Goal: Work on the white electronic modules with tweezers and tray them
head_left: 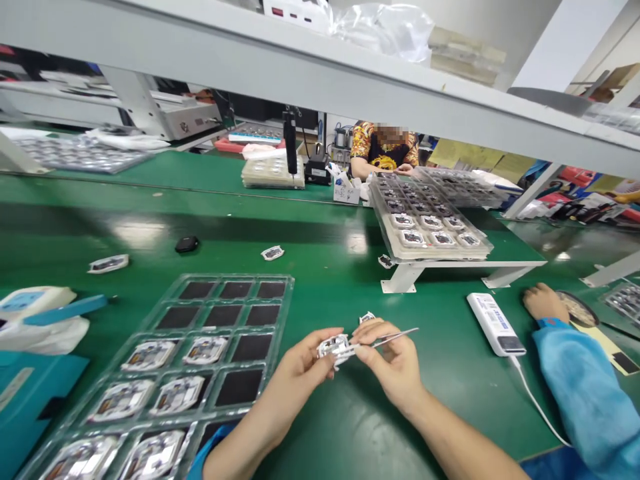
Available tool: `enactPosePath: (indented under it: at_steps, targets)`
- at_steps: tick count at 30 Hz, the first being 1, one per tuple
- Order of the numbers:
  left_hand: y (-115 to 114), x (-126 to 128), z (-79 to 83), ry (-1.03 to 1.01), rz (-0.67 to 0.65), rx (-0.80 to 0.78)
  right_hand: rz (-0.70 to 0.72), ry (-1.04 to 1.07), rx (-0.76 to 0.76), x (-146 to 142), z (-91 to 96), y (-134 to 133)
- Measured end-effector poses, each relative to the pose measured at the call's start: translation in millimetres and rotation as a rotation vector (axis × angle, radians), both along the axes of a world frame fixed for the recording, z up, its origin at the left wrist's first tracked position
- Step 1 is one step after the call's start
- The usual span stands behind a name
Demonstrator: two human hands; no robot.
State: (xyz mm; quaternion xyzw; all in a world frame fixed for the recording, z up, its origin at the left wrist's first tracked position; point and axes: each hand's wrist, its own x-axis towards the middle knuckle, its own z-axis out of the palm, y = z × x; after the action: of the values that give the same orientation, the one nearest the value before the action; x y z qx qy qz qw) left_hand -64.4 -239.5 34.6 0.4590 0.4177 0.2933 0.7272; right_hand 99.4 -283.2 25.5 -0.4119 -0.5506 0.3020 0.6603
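Note:
Above the green bench, my left hand [299,368] pinches a small white and silver part [336,347] by its left side. My right hand [393,360] is closed on thin metal tweezers [389,339], whose tips rest on the part. Another small part [367,317] lies on the mat just behind my hands. A clear plastic tray [210,333] sits to the left, with similar parts in its near pockets and dark empty pockets further back.
A raised white stand holds stacked trays of parts [425,220]. A white power bank [495,324] with a cable lies at right, beside a co-worker's hand [544,301] in a blue sleeve. Loose parts [273,253] and a black item [187,244] lie on the belt. Another person sits opposite.

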Motion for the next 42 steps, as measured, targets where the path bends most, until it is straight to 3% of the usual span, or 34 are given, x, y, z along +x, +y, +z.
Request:
enactPosePath:
  at_steps: [9, 22, 30, 42]
  targets:
    - [-3.6, 3.0, -7.3, 0.017, -0.104, 0.186, -0.071, -0.218, 0.068, -1.8, -2.3, -0.2]
    - [-3.3, 4.2, -8.7, -0.006, -0.051, 0.172, -0.039, -0.263, 0.138, -5.0, -0.4, -0.8]
    - [-2.3, 2.5, 0.6, 0.066, 0.045, -0.007, -0.030, 0.066, -0.170, 1.1, -1.6, 1.4]
    - [-2.1, 0.7, 4.1, 0.045, 0.043, -0.081, 0.026, 0.200, -0.408, 5.6, -2.3, 8.2]
